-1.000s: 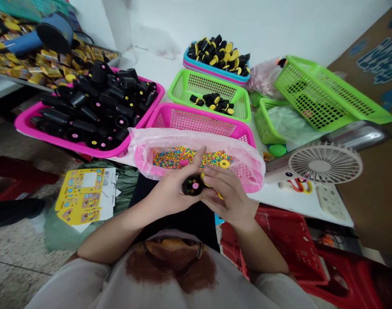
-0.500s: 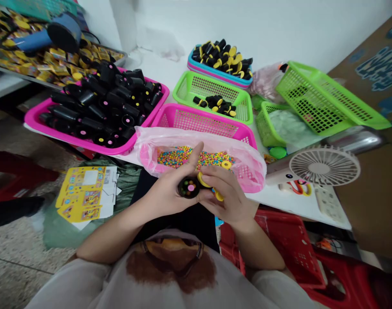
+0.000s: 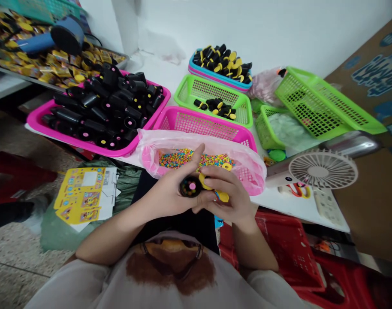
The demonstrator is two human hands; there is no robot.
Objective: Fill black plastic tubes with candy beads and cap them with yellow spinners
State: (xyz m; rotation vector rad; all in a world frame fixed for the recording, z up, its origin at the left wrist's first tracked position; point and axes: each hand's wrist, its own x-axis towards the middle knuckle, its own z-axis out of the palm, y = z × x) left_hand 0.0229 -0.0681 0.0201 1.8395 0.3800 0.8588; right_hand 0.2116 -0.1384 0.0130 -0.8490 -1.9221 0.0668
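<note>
My left hand (image 3: pixel 168 189) is wrapped around a black tube (image 3: pixel 190 187), its round end facing me, with small coloured beads and a pink dot showing in it. Its thumb points up. Close beside the tube, my right hand (image 3: pixel 231 193) pinches a yellow cap (image 3: pixel 205 181). A second yellow piece (image 3: pixel 223 197) shows between its lower fingers, partly hidden. Both hands are above the near edge of a pink plastic bag (image 3: pixel 247 163), which is spread in a pink basket (image 3: pixel 196 120). Inside the bag lie many coloured beads (image 3: pixel 176 158) and a yellow ring (image 3: pixel 227 166).
A pink tray (image 3: pixel 31 118) full of black tubes stands left. Behind are a green basket (image 3: pixel 179 92) with black-and-yellow pieces and a blue tray (image 3: pixel 192 64) heaped with more. At right are a small fan (image 3: pixel 323 169) and a tilted green basket (image 3: pixel 331 103). A red crate (image 3: pixel 279 249) sits below.
Both hands keep nearly the same hold on the black tube and yellow cap. The view has shifted slightly, and the right hand's fingers have moved a little over the cap.
</note>
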